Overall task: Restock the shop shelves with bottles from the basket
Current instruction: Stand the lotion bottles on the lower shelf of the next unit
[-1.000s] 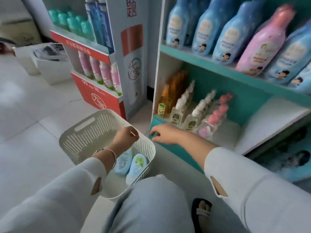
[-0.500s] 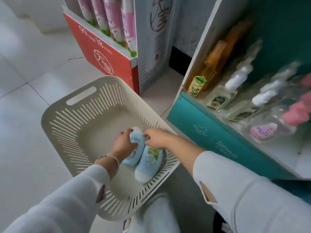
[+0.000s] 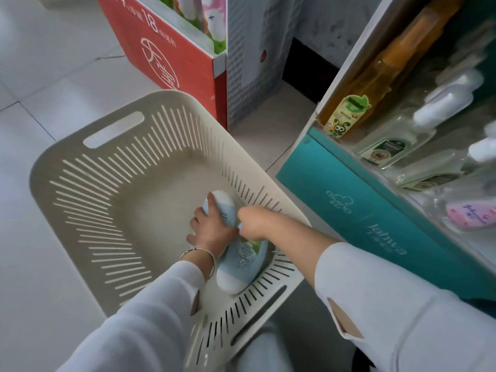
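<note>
- Left grip: fingers curled round blue bottle, lying in basket.
- Right grip: over green-label bottle alongside; fingers hidden, hold cannot be told.
- Shelf: teal-fronted, just right of basket.

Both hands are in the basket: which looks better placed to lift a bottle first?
Probably left. The left hand curls round the far blue bottle; the right hand reaches the green-labelled bottle, its fingers hidden, though it is nearer the shelf.
</note>
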A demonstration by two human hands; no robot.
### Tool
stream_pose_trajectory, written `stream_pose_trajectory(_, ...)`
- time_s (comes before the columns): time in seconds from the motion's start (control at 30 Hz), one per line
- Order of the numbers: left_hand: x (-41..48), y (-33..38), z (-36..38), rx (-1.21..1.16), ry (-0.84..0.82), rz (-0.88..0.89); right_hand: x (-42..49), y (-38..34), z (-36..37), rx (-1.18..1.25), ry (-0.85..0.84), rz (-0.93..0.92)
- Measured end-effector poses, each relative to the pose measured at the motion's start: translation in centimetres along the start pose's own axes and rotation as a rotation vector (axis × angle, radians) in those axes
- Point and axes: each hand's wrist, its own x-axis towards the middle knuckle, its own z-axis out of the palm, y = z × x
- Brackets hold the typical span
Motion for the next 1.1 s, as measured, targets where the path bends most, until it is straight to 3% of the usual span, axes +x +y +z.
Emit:
stream_pose_trajectory(0.27, 0.3, -2.0, -2.0, 0.063, -0.053, -0.005, 1.4, 0.2, 1.3, -0.190, -0.063, -0.151)
stream_pose_trajectory(0.5, 0.8, -4.1, -3.0, -0.203, -0.065, -0.086, 2.2, -0.7, 2.4, -0.349, -0.116, -0.161)
stream_pose_trajectory(0.67, 0.5, -2.8, -3.1, -0.301, -0.010, -0.078, 2.7, -0.9, 1.9, 0.043, -0.022, -0.100)
stream_pose_trajectory(0.8, 0.1, -1.7, -3.8, -0.303, 0.088, -0.035, 2.6, -1.4, 1.0, 0.570, -0.028, -0.008)
stream_pose_trajectory(0.9, -0.6, -0.9, -4.7, -0.430, 0.129, -0.024, 1.8, -1.5, 0.5, 0.982, -0.097, 0.001)
stream_pose_trajectory(1.03, -2.2, 0.5, -6.8, -0.842, -0.161, -0.036, 1.1, -0.5, 0.5, 1.138, -0.072, 0.012)
stream_pose_trajectory(1.1, -2.7, 0.8, -7.7, -0.868, -0.224, -0.005, 0.9, -0.1, 0.5, 1.180, 0.031, 0.004)
